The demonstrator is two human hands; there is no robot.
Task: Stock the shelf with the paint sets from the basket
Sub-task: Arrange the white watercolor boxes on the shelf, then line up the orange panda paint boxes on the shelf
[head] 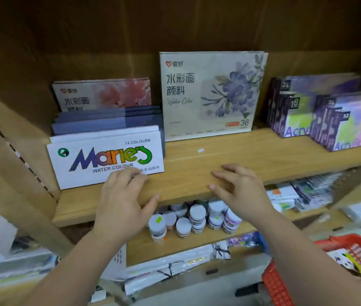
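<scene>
Wooden shelf [197, 155] carries upright paint sets; left hand [122, 195] and right hand [239, 188] rest spread, empty. Risk: nudging the Marie's box [106, 155] topples it.

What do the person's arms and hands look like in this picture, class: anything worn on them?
Both the left hand and the right hand are bare: no gloves, rings, watch or bracelets visible. Both forearms are uncovered, with no sleeve in view. The fingernails look short and unpainted.
</scene>
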